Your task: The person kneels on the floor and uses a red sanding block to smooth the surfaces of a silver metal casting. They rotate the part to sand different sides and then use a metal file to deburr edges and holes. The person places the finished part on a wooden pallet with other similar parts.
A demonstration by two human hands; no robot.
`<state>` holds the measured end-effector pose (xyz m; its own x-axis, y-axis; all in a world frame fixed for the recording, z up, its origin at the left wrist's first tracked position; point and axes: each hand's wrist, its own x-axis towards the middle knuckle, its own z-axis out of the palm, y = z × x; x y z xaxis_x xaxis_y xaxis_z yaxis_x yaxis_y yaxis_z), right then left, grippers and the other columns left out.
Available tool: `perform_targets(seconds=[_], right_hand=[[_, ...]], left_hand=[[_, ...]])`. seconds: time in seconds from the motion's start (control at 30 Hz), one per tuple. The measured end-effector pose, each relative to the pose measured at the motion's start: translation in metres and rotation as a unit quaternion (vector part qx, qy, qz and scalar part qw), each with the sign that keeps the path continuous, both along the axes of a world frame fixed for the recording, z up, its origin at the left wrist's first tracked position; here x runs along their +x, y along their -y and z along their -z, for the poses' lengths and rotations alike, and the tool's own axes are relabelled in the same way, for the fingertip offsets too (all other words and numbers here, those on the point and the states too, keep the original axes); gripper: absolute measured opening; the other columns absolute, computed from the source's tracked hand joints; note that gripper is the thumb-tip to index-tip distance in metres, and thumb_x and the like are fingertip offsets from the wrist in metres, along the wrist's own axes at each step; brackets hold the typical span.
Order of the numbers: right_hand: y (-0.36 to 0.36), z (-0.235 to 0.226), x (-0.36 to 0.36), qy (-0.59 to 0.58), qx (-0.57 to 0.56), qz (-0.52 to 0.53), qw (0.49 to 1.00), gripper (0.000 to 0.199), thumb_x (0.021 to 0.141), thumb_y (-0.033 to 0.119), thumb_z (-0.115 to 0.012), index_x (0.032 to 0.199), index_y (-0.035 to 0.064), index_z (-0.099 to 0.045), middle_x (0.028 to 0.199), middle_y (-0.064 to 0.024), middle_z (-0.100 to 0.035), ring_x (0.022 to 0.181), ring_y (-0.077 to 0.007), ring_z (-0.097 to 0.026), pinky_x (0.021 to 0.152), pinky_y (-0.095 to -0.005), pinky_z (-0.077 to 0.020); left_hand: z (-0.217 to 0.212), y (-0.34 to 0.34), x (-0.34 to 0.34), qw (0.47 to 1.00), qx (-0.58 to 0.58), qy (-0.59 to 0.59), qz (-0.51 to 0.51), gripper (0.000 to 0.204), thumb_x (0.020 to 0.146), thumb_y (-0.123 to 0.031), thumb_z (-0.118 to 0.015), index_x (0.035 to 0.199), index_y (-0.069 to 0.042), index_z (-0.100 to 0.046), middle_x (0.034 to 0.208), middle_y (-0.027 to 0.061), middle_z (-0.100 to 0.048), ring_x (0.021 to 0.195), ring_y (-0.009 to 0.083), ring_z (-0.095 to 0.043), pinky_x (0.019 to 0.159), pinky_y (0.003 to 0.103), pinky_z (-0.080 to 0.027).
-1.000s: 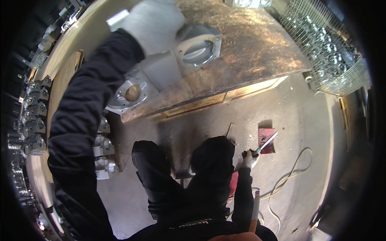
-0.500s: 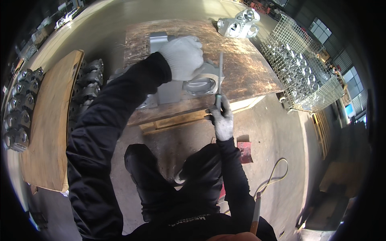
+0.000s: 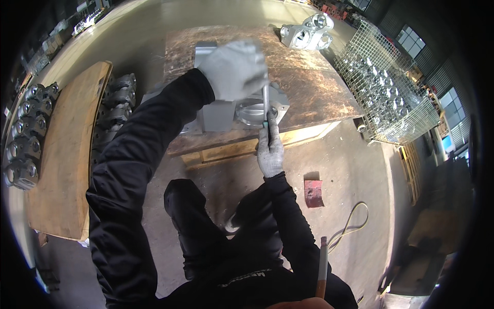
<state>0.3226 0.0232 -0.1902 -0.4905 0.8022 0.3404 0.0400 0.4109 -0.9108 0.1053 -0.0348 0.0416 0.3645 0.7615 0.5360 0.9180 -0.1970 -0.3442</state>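
Note:
My right hand, in a grey-white glove, is closed round the green handle of what looks like a metal file. The file points away from me over the round opening of a grey metal casting on the worn wooden table. My left hand, in a white glove, is over the casting and beside the file's far end. Motion smears its fingers, and it covers part of the casting. Left of the opening is a grey block-like part; whether it belongs to the casting I cannot tell.
Another casting stands at the table's far right corner. Beyond it is a wire cage full of metal parts. To my left, castings line a wooden board. A red piece and looped hose lie on the floor.
My right hand has moved left and slightly forward, bringing the file from the casting's right side over its opening. My left hand, closed before, has shifted slightly toward the file and is now blurred.

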Motion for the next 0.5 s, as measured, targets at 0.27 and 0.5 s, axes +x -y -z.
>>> perform_targets(seconds=[0.27,0.5], right_hand=[[0.048,-0.03,-0.012,0.27,0.139,0.026,0.953,0.062,0.102,0.011,-0.059,0.162,0.0097,-0.042,0.1,-0.0277,-0.072,0.081,-0.0425,-0.073,0.07,-0.0492,-0.0598],[0.058,-0.061,-0.038,0.286,0.171,0.042,0.942,0.08,0.096,0.007,-0.062,0.168,0.0113,-0.028,0.08,-0.0234,-0.068,0.068,-0.0396,-0.071,0.061,-0.0501,-0.0575]], left_hand=[[-0.004,0.007,-0.029,0.914,-0.007,0.319,-0.249,0.038,0.1,-0.043,-0.059,0.111,-0.013,-0.079,0.105,0.0136,-0.077,0.102,0.0364,-0.072,0.091,0.049,-0.057],[-0.005,0.005,-0.029,0.916,0.019,0.301,-0.265,0.036,0.099,-0.039,-0.055,0.099,-0.013,-0.08,0.093,0.0144,-0.077,0.091,0.0373,-0.073,0.085,0.048,-0.059]])
